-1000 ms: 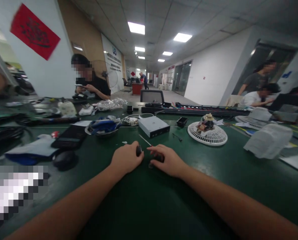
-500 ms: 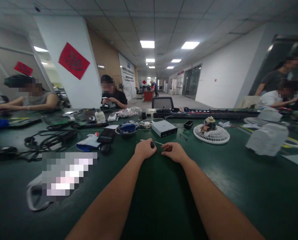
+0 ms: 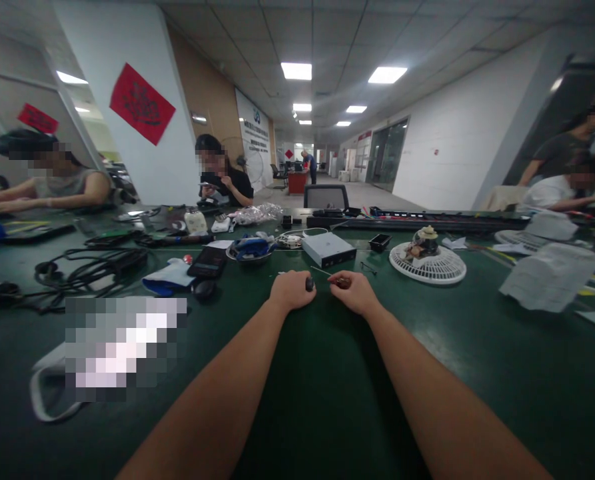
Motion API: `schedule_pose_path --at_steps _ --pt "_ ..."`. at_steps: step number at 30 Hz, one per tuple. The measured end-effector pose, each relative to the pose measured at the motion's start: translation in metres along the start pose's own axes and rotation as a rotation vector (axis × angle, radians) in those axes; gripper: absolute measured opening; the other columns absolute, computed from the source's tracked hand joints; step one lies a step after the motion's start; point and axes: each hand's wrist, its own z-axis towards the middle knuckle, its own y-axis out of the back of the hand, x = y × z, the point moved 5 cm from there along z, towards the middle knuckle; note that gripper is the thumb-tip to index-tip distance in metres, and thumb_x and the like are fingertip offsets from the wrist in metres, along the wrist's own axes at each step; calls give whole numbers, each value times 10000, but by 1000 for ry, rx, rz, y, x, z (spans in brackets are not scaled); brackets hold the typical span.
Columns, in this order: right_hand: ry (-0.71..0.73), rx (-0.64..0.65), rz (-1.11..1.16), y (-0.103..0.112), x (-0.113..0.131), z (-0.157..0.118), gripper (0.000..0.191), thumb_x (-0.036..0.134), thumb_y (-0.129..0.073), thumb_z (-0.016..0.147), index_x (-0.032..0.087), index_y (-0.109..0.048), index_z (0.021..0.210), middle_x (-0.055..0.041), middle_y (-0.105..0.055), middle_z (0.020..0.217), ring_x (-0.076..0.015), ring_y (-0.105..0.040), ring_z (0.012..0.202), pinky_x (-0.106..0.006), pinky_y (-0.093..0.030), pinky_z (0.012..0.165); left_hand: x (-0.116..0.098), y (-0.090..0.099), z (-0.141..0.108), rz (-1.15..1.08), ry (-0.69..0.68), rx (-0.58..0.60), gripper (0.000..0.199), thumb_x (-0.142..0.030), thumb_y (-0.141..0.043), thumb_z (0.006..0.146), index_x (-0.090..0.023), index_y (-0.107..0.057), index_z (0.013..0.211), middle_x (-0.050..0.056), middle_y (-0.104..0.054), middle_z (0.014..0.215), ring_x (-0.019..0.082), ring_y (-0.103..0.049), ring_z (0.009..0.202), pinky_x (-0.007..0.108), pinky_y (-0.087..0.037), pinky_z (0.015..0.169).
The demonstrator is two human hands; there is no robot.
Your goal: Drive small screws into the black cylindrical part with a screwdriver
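Barely anything has shifted since half a second ago: the left hand (image 3: 292, 292) and right hand (image 3: 354, 293) sit a touch farther apart, both low on the green bench mat (image 3: 427, 380), just in front of a grey drive enclosure (image 3: 328, 250).

The left hand is curled shut, its fingers pressed together around a small black knob-shaped handle (image 3: 310, 284) (perhaps a precision screwdriver's, though the view doesn't settle it). A thin pale rod (image 3: 320, 270) crosses just above the gap between the hands, closer to the enclosure; whether it joins the handle or only lies behind it, I cannot tell. The right hand pinches a tiny brownish part (image 3: 344, 283) between thumb and fingers, so little of it shows that its kind stays unclear.

Left of the enclosure sit a steel bowl (image 3: 250, 252) holding something blue and, farther along, a computer mouse (image 3: 204, 289). To its right are a small black tray (image 3: 380, 243) and a white fan guard (image 3: 427, 268). Beyond it, a co-worker (image 3: 224, 180) holds a phone (image 3: 208, 184). (A pixelated patch (image 3: 122, 348) well left of the enclosure hides whatever lies there.)
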Motion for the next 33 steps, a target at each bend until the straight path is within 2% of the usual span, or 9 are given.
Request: schedule_pose_path --at_steps 3,7,12,15,18,21,25,30,33 --pt "-22 -18 13 0 -4 2 243 226 -642 758 155 -764 956 -66 -760 834 -180 -703 743 -253 -533 678 -3 1 1 2 -18 1 323 -468 -530 831 -226 -713 944 106 -738 911 289 -701 870 369 -532 757" --pt "-47 -24 32 -1 -10 5 235 225 -625 767 155 -753 951 -49 -744 763 -161 -681 652 -240 -526 617 -6 -1 3 -12 -24 11 324 -459 -532 830 -223 -721 946 105 -740 912 284 -699 881 359 -532 760" --pt "-74 -28 68 -2 -13 7 237 296 -600 838 150 -729 974 -31 -707 680 -144 -648 561 -231 -507 538 -7 -1 2 -28 -36 28 312 -440 -539 831 -216 -726 942 102 -740 915 282 -695 899 351 -532 785" --pt "-80 -31 84 -2 -12 7 238 337 -672 815 145 -723 947 -28 -693 648 -144 -636 538 -236 -504 530 -8 -2 1 -40 -39 40 332 -444 -538 837 -205 -726 971 102 -739 935 273 -692 924 334 -528 807" --pt "-89 -31 95 -1 -13 7 234 285 -738 753 137 -723 934 -37 -709 666 -148 -644 550 -240 -506 538 -7 -3 2 -52 -50 46 342 -447 -536 838 -207 -724 994 102 -737 957 277 -689 940 339 -528 820" --pt "-83 -44 96 1 -13 6 242 210 -719 739 138 -742 969 -62 -749 768 -162 -679 638 -254 -528 604 -7 -4 3 -61 -55 45 343 -446 -539 838 -206 -724 1000 106 -738 964 279 -687 949 347 -527 831" --pt "-45 -45 119 2 -13 8 279 96 -680 718 132 -755 984 -88 -774 943 -178 -717 838 -275 -549 800 -6 -5 3 -66 -55 39 331 -442 -539 840 -203 -723 977 101 -740 945 259 -689 927 332 -525 827" --pt "-29 -33 167 -1 -22 13 345 115 -725 718 162 -725 1060 -65 -784 916 -198 -738 856 -344 -567 864 -4 -8 5 -58 -64 21 319 -451 -534 833 -216 -717 948 92 -739 915 261 -692 885 342 -532 798" --pt "-20 -45 180 -1 -27 15 278 146 -749 720 201 -731 992 -51 -785 917 -216 -742 876 -376 -569 881 -3 -10 7 -51 -63 10 295 -436 -536 828 -225 -714 934 84 -739 901 261 -695 875 344 -535 790"
